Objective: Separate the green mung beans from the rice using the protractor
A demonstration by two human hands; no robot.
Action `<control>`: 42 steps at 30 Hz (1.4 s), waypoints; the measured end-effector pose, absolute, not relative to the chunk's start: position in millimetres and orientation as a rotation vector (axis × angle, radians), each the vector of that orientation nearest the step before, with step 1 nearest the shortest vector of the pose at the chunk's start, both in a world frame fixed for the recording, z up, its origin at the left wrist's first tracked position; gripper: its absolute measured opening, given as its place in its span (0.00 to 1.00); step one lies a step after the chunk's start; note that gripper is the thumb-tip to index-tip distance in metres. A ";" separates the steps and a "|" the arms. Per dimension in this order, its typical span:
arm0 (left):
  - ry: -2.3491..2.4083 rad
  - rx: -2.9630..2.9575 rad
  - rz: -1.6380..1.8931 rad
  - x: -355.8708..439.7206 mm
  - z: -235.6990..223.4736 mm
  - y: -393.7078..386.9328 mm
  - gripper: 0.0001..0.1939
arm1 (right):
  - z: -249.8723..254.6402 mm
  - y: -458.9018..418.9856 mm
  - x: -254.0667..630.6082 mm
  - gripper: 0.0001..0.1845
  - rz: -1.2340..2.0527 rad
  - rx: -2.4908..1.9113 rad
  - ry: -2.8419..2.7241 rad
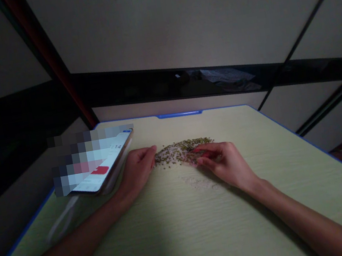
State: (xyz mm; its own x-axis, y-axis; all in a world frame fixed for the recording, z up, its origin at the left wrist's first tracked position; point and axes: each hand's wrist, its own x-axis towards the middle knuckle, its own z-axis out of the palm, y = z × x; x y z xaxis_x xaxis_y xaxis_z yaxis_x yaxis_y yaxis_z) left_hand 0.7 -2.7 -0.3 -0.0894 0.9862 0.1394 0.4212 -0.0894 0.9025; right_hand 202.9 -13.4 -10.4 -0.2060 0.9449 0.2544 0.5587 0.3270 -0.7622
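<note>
A low pile of small green beans (189,143) mixed with white, rice-like grains (171,155) lies spread on the table. At its left edge rests my left hand (138,165), fingers curled in and their tips hidden. My right hand (224,160) reaches into the pile's right side, thumb and fingers drawn together in a pinch. Reddish-pink colour shows around those fingertips, too blurred to name. Nearer to me, a thin scatter of pale grains (199,181) lies apart from the pile.
Left of my left hand a phone (112,166) with a lit screen is propped at a slant, a white cable (63,216) running from it. The pale wooden table (182,235) has a blue edge and a blue ledge (180,114) at the far side. Cabinet panels (167,28) stand behind.
</note>
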 end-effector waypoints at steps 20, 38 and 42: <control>1.548 1.583 1.152 1.6 1.0 -5.2 0.20 | -19.6 -0.6 190.6 0.15 0.651 -1.331 -1.811; 1.569 1.584 1.162 2.0 1.1 -4.3 0.20 | -10.8 -2.2 193.2 0.14 0.649 -1.236 -1.963; 1.577 1.591 1.149 2.1 1.3 -4.7 0.20 | -12.6 -3.1 190.8 0.14 0.610 -1.263 -1.935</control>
State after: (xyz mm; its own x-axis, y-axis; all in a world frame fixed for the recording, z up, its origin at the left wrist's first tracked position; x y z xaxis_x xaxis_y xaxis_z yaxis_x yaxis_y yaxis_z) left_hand 2.1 -4.7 1.3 -0.0882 0.9838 0.1562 0.4502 -0.1005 0.8872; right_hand 190.8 -3.1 -12.6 -0.2471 0.9149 0.3192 0.5661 0.4036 -0.7187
